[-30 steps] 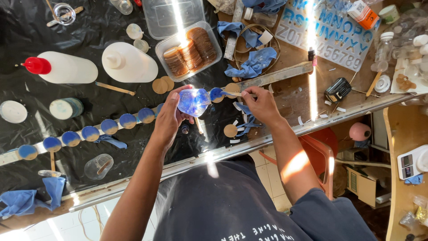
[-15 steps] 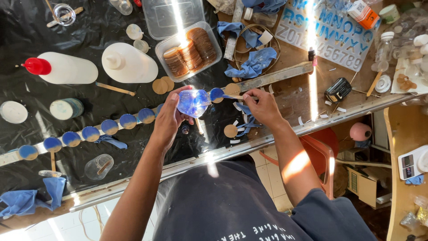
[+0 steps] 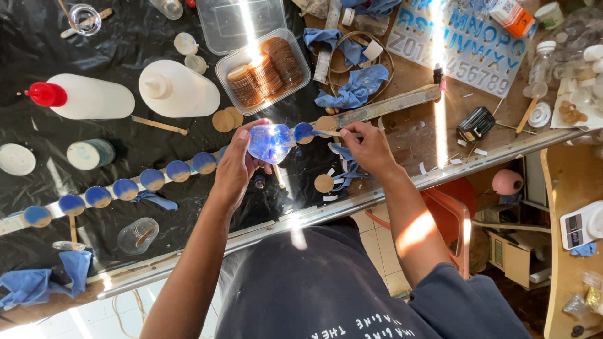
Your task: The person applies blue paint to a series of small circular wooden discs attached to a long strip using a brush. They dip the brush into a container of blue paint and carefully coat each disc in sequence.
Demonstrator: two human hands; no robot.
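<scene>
Holding a small clear plastic cup of blue liquid (image 3: pixel 270 142) above the black-sheeted tabletop (image 3: pixel 125 37), the left hand (image 3: pixel 235 168) has its fingers closed around the cup's side wall, thumb on one side, cup tilted toward the row of discs. Judgement: cup looks light and thin-walled, likely to flex if squeezed and to spill if tipped further; a wet wall would be slippery, so the mid-wall grip seems the sound place. The right hand (image 3: pixel 367 147) pinches a thin wooden stick (image 3: pixel 333 132) between closed fingertips, its tip at the blue-coated round disc (image 3: pixel 304 132) just beside the cup; stick judged stiff and light, best held near the far end as now. Discs sit in a line on a long narrow strip (image 3: pixel 125 188), most coated blue; one bare tan wooden disc (image 3: pixel 324 183) lies below on the sheet. Containers: clear rectangular plastic tub (image 3: pixel 264 72) holds stacked brown wooden discs on edge, roughly half full; a second clear tub (image 3: pixel 242 22) behind it, contents cannot be made out. Two white squeeze bottles lie on their sides, one red-capped (image 3: pixel 81 97), one white-nozzled (image 3: pixel 179 90); fill levels not visible. A clear cup with a stick in it (image 3: pixel 137 235) lies near the front edge, seemingly almost empty. Blue rags (image 3: pixel 355 88) scattered about.
</scene>
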